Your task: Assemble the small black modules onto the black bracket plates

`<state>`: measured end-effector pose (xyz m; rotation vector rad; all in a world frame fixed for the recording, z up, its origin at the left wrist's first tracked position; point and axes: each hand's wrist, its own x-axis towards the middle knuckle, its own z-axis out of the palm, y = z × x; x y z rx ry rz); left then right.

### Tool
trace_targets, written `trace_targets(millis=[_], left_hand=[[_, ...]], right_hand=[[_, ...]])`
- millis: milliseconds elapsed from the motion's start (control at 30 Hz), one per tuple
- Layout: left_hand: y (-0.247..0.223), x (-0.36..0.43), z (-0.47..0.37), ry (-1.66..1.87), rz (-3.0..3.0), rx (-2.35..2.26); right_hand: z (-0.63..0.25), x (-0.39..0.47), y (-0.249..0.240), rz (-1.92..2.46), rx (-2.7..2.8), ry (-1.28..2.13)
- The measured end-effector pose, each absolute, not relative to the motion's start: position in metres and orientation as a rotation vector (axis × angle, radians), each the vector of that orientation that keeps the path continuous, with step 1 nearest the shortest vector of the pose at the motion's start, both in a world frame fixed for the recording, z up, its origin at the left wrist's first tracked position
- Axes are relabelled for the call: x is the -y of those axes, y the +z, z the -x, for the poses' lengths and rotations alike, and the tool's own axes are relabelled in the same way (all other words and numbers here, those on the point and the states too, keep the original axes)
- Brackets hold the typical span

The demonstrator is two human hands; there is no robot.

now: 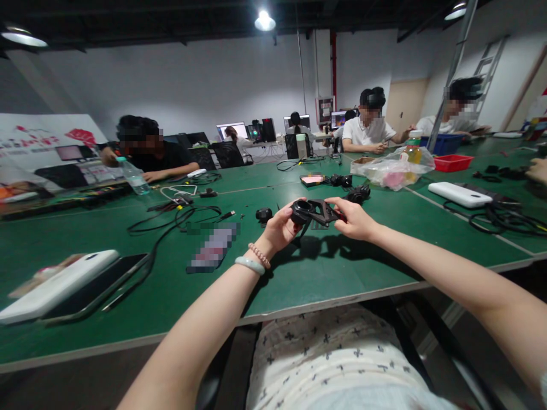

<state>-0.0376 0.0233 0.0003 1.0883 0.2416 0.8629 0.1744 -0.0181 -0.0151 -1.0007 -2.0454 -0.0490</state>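
Above the green table (325, 273), my left hand (280, 229) is closed around a black plastic part with a round ring (301, 209). Fingers of my right hand (352, 219) pinch the end of a flat black frame piece with cut-outs (323, 212). The frame piece meets the ring part between my hands; whether they are joined, I cannot tell. A thin black arm points down below the ring part. Just left of my left hand, a small black part (264, 214) lies on the table. Several similar black parts (358, 194) lie beyond my right hand.
At the left are a white power bank (64, 285), a dark phone (96, 287), black cables (171, 228) and a bottle (133, 176). A plastic bag (395, 171), a red tray (453, 163) and another white power bank (459, 195) lie to the right. Co-workers sit across the table.
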Motion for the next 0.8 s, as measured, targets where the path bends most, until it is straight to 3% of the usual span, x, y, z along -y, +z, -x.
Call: trace_targets(millis=[800], left_hand=[[-0.0041,-0.0285,0.0424,0.818,-1.155,-0.276]], right_hand=[[-0.1758,0.0142,-0.0197,1.080,2.087,-0.026]])
